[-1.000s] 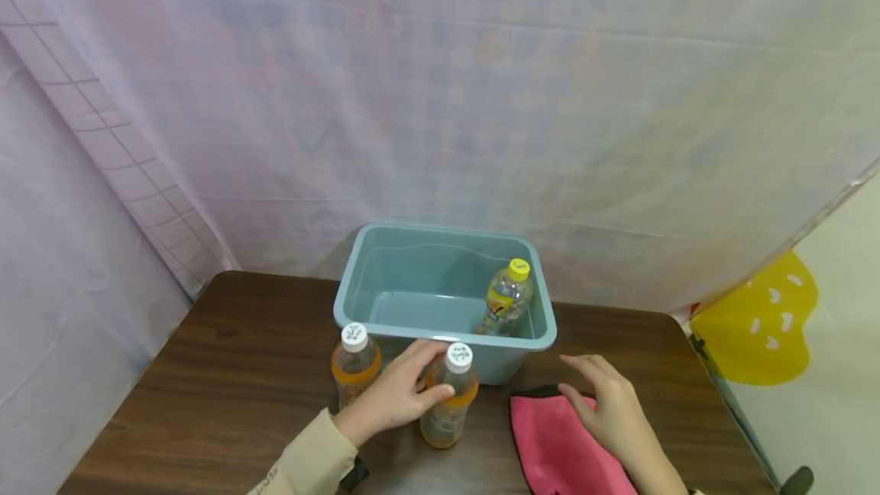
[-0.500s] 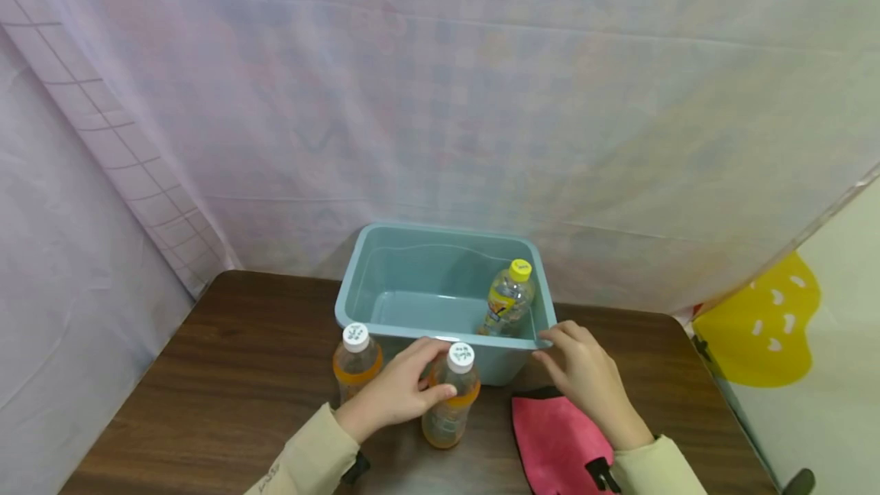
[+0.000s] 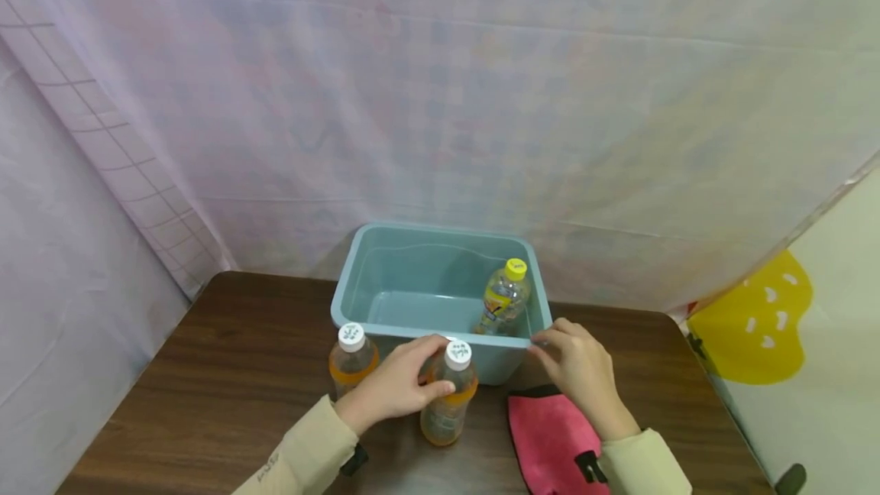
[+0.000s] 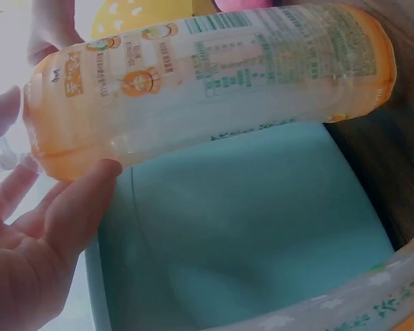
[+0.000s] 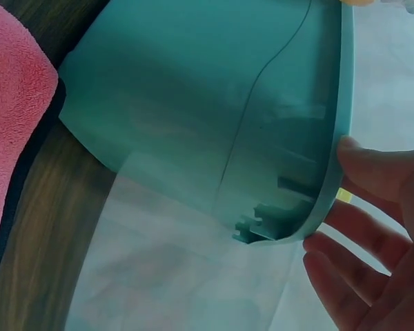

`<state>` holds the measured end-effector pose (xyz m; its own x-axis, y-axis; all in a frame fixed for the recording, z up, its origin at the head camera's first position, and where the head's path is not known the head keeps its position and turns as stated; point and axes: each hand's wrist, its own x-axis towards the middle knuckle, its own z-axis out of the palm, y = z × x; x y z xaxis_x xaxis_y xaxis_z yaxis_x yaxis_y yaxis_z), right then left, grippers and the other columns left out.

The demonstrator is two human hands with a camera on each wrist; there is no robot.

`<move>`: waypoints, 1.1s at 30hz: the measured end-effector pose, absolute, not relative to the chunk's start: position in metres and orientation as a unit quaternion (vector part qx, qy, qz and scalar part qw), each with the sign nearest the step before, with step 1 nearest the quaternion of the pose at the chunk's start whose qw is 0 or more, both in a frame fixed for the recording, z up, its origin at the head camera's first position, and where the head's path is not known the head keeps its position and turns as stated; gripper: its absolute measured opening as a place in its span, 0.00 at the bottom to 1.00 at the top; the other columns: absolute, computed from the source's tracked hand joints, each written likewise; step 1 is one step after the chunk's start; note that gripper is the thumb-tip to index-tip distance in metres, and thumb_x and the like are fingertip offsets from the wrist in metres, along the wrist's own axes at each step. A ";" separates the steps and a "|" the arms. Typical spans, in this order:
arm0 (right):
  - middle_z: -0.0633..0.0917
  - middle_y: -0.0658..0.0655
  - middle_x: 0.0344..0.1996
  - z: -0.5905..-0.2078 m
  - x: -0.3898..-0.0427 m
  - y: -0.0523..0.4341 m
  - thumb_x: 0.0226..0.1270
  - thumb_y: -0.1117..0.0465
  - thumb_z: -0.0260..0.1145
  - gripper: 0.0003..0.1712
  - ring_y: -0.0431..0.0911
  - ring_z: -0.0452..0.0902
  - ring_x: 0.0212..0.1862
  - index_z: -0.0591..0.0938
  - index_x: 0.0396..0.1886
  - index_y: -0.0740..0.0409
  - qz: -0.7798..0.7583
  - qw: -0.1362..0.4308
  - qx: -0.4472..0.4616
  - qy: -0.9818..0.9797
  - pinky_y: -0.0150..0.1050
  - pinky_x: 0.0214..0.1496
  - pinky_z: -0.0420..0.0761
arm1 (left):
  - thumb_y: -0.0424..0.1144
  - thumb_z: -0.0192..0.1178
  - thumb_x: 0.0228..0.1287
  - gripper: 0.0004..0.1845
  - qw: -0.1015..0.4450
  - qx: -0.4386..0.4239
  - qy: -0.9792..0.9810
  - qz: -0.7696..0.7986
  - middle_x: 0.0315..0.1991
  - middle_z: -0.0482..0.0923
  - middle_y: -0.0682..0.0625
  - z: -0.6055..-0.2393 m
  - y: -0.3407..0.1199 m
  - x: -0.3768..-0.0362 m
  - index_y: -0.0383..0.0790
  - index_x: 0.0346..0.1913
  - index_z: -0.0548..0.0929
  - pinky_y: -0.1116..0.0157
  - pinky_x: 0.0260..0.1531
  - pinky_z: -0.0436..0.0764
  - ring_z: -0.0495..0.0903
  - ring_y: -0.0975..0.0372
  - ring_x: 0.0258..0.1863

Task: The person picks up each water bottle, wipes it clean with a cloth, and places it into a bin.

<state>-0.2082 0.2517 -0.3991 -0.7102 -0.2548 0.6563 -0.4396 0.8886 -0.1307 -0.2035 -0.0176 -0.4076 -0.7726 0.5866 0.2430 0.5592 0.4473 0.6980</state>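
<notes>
My left hand [image 3: 392,386] holds a clear plastic drink bottle [image 3: 443,420] with a white cap and orange label band, fingers and thumb around its upper part. The bottle stands upright on the table before the blue-green plastic bin [image 3: 498,365]. In the left wrist view, the thumb [image 4: 79,207] lies against the label's orange end. At the bin's front right corner, my right hand [image 3: 580,367] pinches the rim, its thumb [image 5: 369,165] on one side and fingers on the other. A yellow-capped bottle [image 3: 506,300] leans inside the bin's right end.
Another white-capped bottle [image 3: 352,365] stands left of the bin's front, partly behind my left wrist. A pink cloth [image 3: 550,434] with dark edging lies on the brown wooden table [image 3: 206,396] under my right forearm. A pale curtain [image 3: 440,113] hangs behind the table.
My right hand has moved left and away from me, from above the pink cloth to the bin's corner, and has taken hold of the rim. The left hand stays on its bottle.
</notes>
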 end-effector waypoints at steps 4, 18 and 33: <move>0.73 0.43 0.18 -0.398 -0.209 0.249 0.34 0.62 0.79 0.11 0.38 0.67 0.21 0.85 0.22 0.51 0.139 0.323 0.180 -0.919 0.33 0.16 0.65 | 0.45 0.63 0.55 0.20 -0.001 0.343 0.852 0.396 0.45 0.77 0.53 -0.406 -0.018 -0.205 0.45 0.50 0.73 0.67 0.41 0.76 0.75 0.62 0.45; 0.72 0.42 0.18 -0.399 -0.212 0.245 0.34 0.62 0.79 0.11 0.38 0.66 0.20 0.85 0.22 0.51 0.141 0.315 0.175 -0.922 0.33 0.16 0.65 | 0.42 0.63 0.56 0.21 -0.015 0.369 0.830 0.418 0.46 0.78 0.50 -0.337 -0.032 -0.194 0.42 0.52 0.73 0.71 0.36 0.78 0.78 0.58 0.45; 0.73 0.43 0.17 -0.397 -0.212 0.247 0.33 0.62 0.79 0.11 0.38 0.66 0.19 0.85 0.20 0.50 0.137 0.328 0.179 -0.917 0.34 0.16 0.65 | 0.38 0.64 0.55 0.23 -0.113 0.394 0.826 0.387 0.46 0.76 0.48 -0.240 -0.047 -0.213 0.38 0.53 0.72 0.74 0.28 0.78 0.77 0.58 0.43</move>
